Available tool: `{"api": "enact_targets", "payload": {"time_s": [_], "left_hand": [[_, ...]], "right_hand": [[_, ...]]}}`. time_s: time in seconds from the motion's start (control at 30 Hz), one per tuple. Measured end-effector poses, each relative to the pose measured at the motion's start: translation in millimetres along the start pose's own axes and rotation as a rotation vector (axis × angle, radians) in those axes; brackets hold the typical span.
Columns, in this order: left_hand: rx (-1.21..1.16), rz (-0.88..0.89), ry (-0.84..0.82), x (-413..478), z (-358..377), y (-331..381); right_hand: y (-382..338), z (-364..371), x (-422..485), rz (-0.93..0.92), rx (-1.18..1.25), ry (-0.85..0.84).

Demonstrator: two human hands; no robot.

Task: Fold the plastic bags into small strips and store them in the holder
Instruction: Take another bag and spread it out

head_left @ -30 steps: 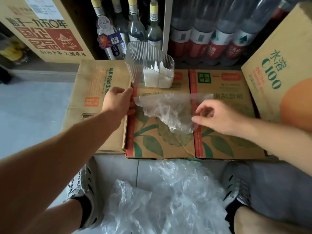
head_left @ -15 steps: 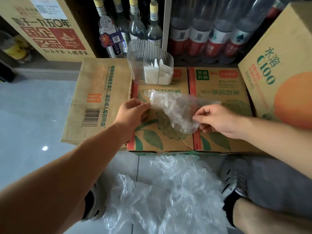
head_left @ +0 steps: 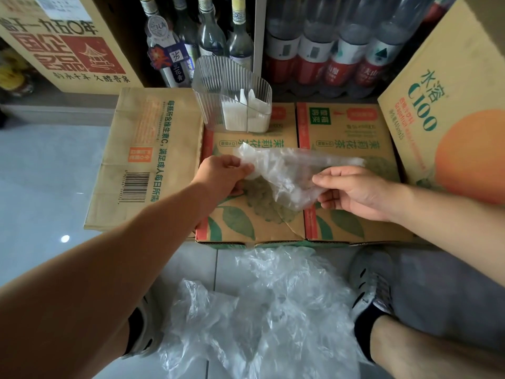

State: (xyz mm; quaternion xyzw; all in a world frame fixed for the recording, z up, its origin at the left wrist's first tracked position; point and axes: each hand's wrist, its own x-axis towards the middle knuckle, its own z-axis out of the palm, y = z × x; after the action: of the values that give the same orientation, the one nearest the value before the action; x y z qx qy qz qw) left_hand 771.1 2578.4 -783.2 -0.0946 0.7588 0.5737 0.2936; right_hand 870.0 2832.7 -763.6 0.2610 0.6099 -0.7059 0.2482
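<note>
A crumpled clear plastic bag [head_left: 287, 173] is stretched just above the cardboard boxes [head_left: 254, 222]. My left hand [head_left: 222, 175] pinches its left edge. My right hand [head_left: 352, 191] grips its lower right part between thumb and fingers. Behind it, at the far edge of the boxes, stands a clear ribbed holder [head_left: 216, 86] with white folded strips [head_left: 246, 116] in its bottom. A loose pile of clear plastic bags [head_left: 262, 315] lies on the floor between my feet.
A flattened carton [head_left: 136, 160] lies to the left of the boxes. A tall orange-printed carton [head_left: 451, 105] stands to the right. Glass bottles [head_left: 210, 34] and shrink-wrapped water bottles [head_left: 336, 45] line the back. My shoes [head_left: 369, 283] rest on the tiled floor [head_left: 46, 173].
My left hand has moved from the bag's far left corner by the holder nearer to me and to the right, bunching the bag. My right hand has shifted a little nearer.
</note>
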Motion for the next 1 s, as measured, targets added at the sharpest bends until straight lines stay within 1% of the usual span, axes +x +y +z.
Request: {"api": "enact_targets", "payload": {"time_s": [0.07, 0.1, 0.17, 0.23, 0.37, 0.47, 0.53, 0.57, 0.6, 0.67, 0.7, 0.73, 0.77, 0.83, 0.9, 1.0], "left_hand": [[-0.124, -0.021, -0.005, 2.5, -6.8, 0.5], [-0.191, -0.036, -0.025, 2.0, -11.4, 1.4], [-0.330, -0.074, -0.107, -2.1, -20.6, 2.6], [-0.403, -0.117, -0.146, -5.0, -28.5, 0.4], [-0.276, -0.208, -0.113, -9.4, -38.0, -7.8], [-0.100, -0.241, -0.090, -11.0, -38.7, -15.5], [0.025, -0.235, -0.094, -13.0, -37.8, -18.6], [0.075, -0.228, -0.116, -15.1, -36.7, -18.7], [0.113, -0.214, -0.144, -17.1, -35.9, -18.9], [0.164, -0.164, -0.176, -20.8, -33.5, -20.4], [0.177, -0.130, -0.169, -22.6, -32.3, -22.4], [0.180, -0.091, -0.155, -23.7, -31.3, -25.3], [0.174, -0.046, -0.145, -25.2, -30.3, -27.8], [0.162, 0.035, -0.162, -26.9, -29.5, -33.3], [0.171, 0.100, -0.214, -27.0, -29.4, -38.2], [0.203, 0.255, -0.296, -26.6, -32.2, -46.1]], "right_hand": [[-1.3, -6.3, -2.4, -0.010, -0.002, -0.018], [-2.1, -9.7, -3.5, -0.011, -0.032, -0.002], [-1.7, -16.3, -4.3, -0.007, -0.120, 0.085], [1.1, -23.0, -2.8, -0.006, -0.191, 0.197], [5.5, -31.3, 0.6, 0.042, -0.383, 0.360], [3.6, -27.0, 1.6, 0.022, -0.613, 0.451], [0.0, -16.9, -0.5, -0.090, -0.813, 0.540], [-2.5, -9.2, -2.0, -0.189, -0.910, 0.571], [-4.8, -0.2, -3.4, -0.326, -0.990, 0.588], [-8.4, 18.5, -2.2, -0.649, -1.082, 0.589], [-10.5, 28.3, 0.3, -0.779, -1.115, 0.573], [-13.1, 36.9, 4.2, -0.861, -1.139, 0.547], [-17.0, 45.1, 8.6, -0.896, -1.152, 0.512], [-24.7, 58.8, 22.0, -0.849, -1.185, 0.427], [-32.3, 69.8, 37.1, -0.690, -1.216, 0.346], [-39.4, 85.5, 54.5, -0.440, -1.086, 0.189]]}}
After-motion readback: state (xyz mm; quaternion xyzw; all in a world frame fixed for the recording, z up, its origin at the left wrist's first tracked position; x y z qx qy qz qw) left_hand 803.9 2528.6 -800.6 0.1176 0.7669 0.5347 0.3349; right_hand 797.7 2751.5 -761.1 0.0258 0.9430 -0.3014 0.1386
